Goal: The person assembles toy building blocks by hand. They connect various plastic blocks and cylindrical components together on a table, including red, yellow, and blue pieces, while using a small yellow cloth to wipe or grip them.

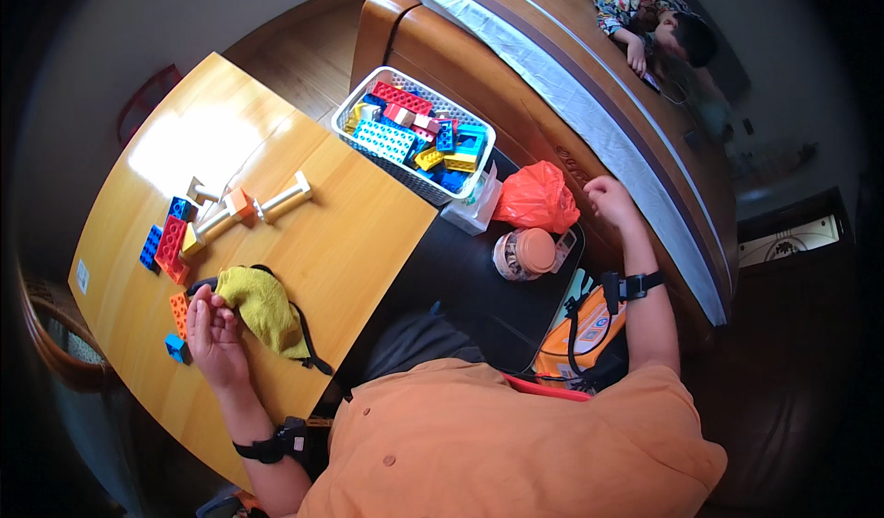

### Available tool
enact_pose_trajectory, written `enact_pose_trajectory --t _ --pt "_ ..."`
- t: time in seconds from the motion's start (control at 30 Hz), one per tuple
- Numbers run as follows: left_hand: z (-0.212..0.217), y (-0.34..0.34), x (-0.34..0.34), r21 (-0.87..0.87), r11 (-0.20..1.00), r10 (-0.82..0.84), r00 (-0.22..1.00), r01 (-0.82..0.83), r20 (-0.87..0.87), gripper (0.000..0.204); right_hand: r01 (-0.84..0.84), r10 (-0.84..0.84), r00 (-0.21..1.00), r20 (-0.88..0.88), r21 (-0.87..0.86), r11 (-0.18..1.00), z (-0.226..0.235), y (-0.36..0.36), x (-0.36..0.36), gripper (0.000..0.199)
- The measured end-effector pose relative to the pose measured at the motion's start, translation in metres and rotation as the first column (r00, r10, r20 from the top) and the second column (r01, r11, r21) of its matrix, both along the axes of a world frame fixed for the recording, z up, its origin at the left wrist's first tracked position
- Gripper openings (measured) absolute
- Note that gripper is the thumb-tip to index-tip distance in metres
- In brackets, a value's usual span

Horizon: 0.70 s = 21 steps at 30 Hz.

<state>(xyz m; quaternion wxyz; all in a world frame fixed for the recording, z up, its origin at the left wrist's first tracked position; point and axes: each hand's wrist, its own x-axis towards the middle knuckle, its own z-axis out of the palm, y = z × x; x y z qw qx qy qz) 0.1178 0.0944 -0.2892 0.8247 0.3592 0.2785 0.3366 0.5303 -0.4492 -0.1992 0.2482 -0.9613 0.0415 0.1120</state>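
The green cloth pouch (264,310) lies at two o'clock from the left hand (218,338) — likely light, soft, best gathered mid-body — with that hand loosely open, the right hand (611,199) slack too, the red bag (538,196) at its nine o'clock.

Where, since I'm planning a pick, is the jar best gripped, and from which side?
Probably around its round lid, from above: the lid faces up, uncovered, while the red bag crowds the far side of the jar.
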Motion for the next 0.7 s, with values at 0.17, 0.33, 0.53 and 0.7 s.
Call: enact_pose_trajectory --t 0.17,0.33,0.53,0.7 --pt "-0.003 0.003 0.002 0.018 1.0 0.013 1.0 -0.013 -0.007 0.026 -0.213 0.212 0.973 0.088 -0.001 0.977 -0.061 -0.019 0.01 0.016" --pt "-0.002 0.006 -0.003 0.025 1.0 0.008 1.0 -0.008 0.019 0.026 -0.282 0.361 0.882 0.303 -0.275 0.919 -0.036 0.002 0.021 0.028" --pt "0.008 -0.002 0.002 0.009 0.999 0.048 0.997 -0.048 -0.055 0.025 -0.322 0.144 0.892 0.429 0.378 0.868 0.046 0.124 -0.025 0.021" --pt "0.02 -0.005 0.005 -0.042 0.999 0.033 0.999 -0.033 -0.001 0.021 -0.78 0.622 0.623 0.474 0.323 0.536 0.056 0.282 -0.116 0.012"
